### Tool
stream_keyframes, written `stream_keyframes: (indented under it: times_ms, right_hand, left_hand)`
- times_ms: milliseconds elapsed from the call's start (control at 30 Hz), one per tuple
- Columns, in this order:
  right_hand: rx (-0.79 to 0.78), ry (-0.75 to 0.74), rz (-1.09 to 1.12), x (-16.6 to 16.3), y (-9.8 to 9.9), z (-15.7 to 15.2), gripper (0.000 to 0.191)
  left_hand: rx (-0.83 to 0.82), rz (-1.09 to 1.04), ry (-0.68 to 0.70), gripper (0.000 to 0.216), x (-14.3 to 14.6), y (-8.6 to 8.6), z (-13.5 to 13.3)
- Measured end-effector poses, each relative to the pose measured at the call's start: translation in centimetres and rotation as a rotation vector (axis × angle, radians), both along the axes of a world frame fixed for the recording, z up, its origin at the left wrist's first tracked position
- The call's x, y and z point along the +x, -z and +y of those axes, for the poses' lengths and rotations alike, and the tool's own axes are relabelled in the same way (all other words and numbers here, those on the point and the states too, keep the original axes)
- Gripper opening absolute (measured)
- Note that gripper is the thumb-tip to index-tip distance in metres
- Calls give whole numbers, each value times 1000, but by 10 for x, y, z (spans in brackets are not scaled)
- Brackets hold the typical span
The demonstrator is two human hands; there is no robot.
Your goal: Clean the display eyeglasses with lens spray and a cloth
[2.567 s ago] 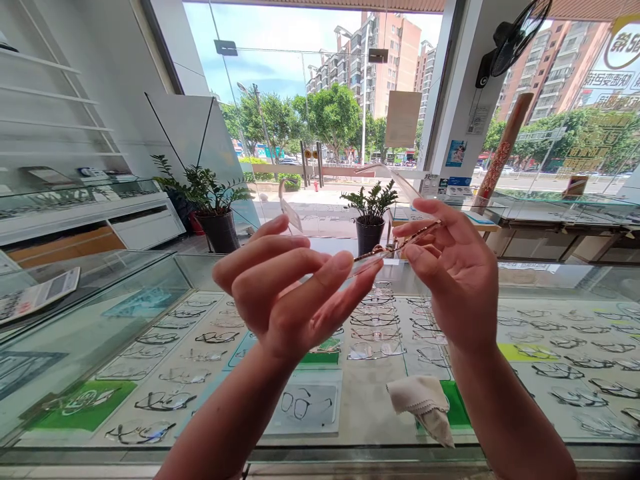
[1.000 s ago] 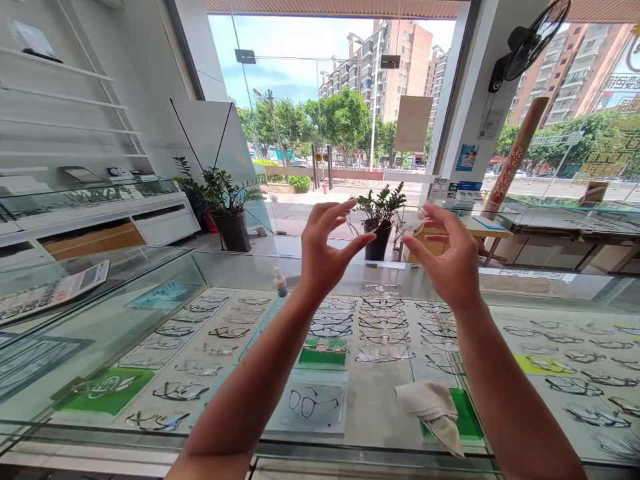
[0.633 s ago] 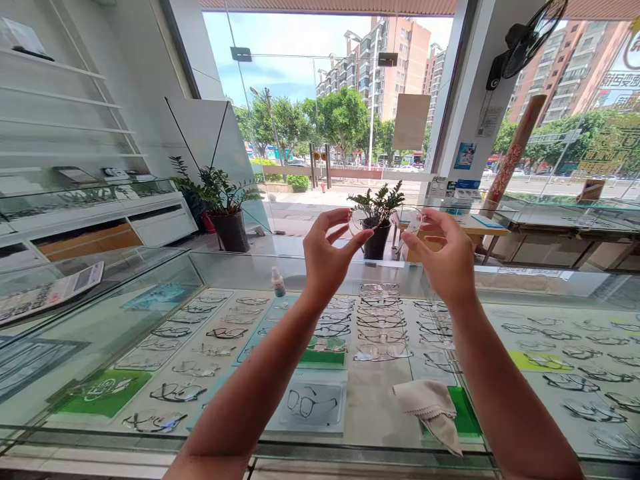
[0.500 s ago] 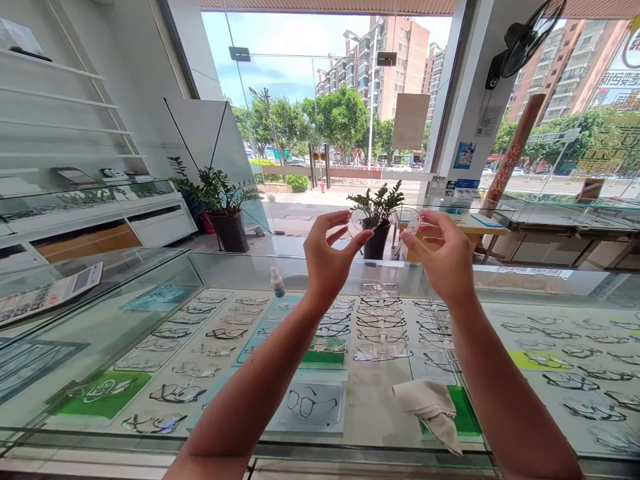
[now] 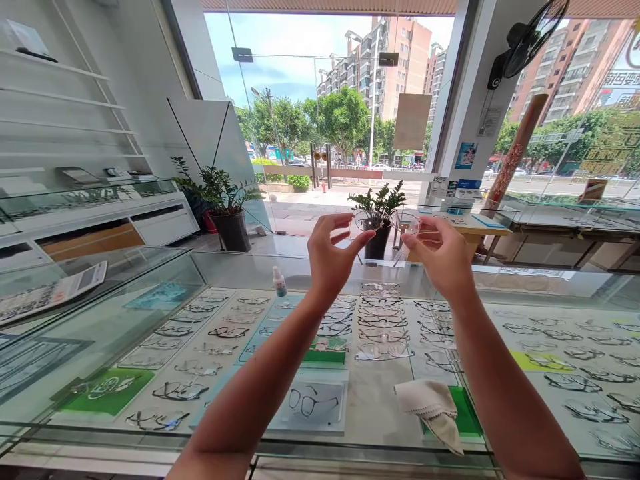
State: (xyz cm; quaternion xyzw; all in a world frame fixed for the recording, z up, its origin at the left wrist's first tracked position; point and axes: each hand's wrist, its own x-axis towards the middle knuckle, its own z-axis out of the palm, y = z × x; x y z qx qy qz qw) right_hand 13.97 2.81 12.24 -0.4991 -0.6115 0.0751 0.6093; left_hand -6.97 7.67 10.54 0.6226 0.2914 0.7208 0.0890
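Observation:
Held up at arm's length above the display counter is a pair of thin-rimmed eyeglasses [image 5: 367, 221] with clear lenses. My left hand [image 5: 330, 253] pinches its left rim between thumb and fingers. At the opposite rim, my right hand [image 5: 445, 257] grips in the same way. The lenses stand out faintly against the potted plant and bright window behind. Below my right forearm, a beige cleaning cloth [image 5: 425, 400] lies crumpled on the glass top. A small spray bottle [image 5: 279, 283] stands on the counter, left of my left wrist.
Under the glass of the display counter [image 5: 373, 400] lie several rows of eyeglass frames. A calculator [image 5: 55, 293] rests at the left. Beyond the counter are potted plants [image 5: 227, 207], a wooden table [image 5: 470, 230], a glass door and a wall fan [image 5: 533, 40].
The eyeglasses have tilted slightly, so the lenses look flatter now. Both hands keep their hold and have barely moved. The whole view has shifted a little.

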Motion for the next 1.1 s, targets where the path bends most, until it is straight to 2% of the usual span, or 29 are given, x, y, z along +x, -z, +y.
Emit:
stream_keyframes:
  times_ms: [200, 700, 933, 1100]
  right_hand:
    - [100, 145, -111, -8, -2, -8, 46]
    - [100, 189, -156, -11, -4, -12, 44]
    - [50, 146, -148, -7, -2, -9, 45]
    - [-47, 104, -150, 1, 0, 0, 52]
  left_hand:
    - [-142, -59, 198, 51, -6, -1, 14]
    - [-144, -47, 221, 51, -7, 3, 21]
    - [1, 6, 104, 46, -3, 7, 19]
    - [135, 97, -75, 44, -1, 7, 9]
